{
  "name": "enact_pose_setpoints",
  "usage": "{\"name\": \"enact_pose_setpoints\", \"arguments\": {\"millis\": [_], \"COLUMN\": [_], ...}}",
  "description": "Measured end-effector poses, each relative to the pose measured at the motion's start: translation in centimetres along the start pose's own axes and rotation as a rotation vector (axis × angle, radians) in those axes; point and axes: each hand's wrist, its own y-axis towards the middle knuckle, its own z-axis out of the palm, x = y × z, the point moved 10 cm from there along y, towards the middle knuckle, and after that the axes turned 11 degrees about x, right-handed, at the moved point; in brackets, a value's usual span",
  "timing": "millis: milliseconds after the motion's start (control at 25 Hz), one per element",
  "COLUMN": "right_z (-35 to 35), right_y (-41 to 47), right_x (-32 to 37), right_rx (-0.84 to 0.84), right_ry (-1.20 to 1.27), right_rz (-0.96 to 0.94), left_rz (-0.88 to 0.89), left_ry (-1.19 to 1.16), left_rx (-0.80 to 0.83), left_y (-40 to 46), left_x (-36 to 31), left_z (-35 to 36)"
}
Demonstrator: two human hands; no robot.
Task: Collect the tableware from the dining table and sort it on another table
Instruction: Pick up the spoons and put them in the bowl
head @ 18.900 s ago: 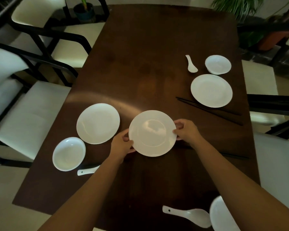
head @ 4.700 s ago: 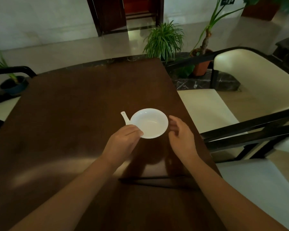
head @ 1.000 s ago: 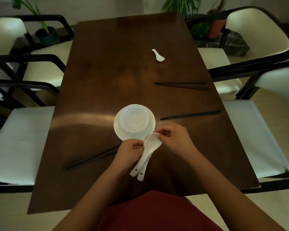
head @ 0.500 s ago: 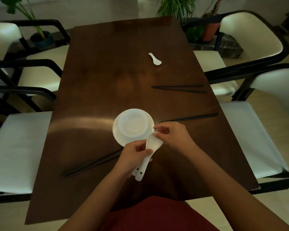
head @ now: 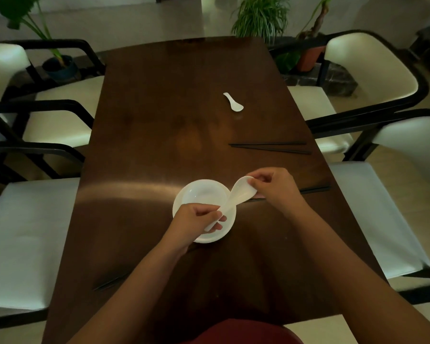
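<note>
Head view looks down on one dark wooden tabletop (head: 159, 120) with four cream chairs (head: 363, 68) around it, two along each long edge, and three potted plants (head: 260, 18) past the far edge. Near the middle of the near half stands one white stack: a bowl (head: 201, 194) nested on a plate (head: 224, 232); how many pieces lie under it cannot be told. Three pairs of black chopsticks show: one whole pair (head: 271, 147) by the right edge, a second pair (head: 315, 189) mostly hidden behind the right hand, and a third (head: 109, 283) near the left edge, largely covered by the left forearm. One loose white spoon (head: 233, 103) lies toward the far right part of the tabletop. The held spoons (head: 238, 194) hang over the right rim of the stack; whether they are one or two is hard to make out. The left hand (head: 196, 219) has its fingers curled round the handle end, and the right hand (head: 273, 187) pinches the scoop end. Compared with half a second ago, the spoons have moved up from the near side of the stack to its right rim, and the right hand now covers more of the middle chopsticks.
</note>
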Motion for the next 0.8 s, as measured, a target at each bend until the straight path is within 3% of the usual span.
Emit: {"name": "enact_pose_setpoints", "arguments": {"millis": [160,320,560,800], "right_z": [-1.9,-4.5,-9.6,-6.4], "right_y": [3.2,9.1,24.7,37.2], "right_x": [0.7,0.0,-7.0,-11.0], "right_rx": [0.036,0.154,-0.028,-0.066], "right_ry": [0.137,0.324,0.508,0.456], "right_rz": [0.025,0.081,0.311,0.445], "left_rz": [-0.024,-0.043,-0.101,-0.127], "left_ry": [-0.079,-0.182,-0.34,-0.458], "left_rx": [0.026,-0.05,-0.225,-0.337], "left_y": [3.2,7.5,15.9,21.7], "left_x": [-2.4,-5.2,-6.7,-5.7], "left_z": [-0.9,-2.1,-4.0,-6.5]}}
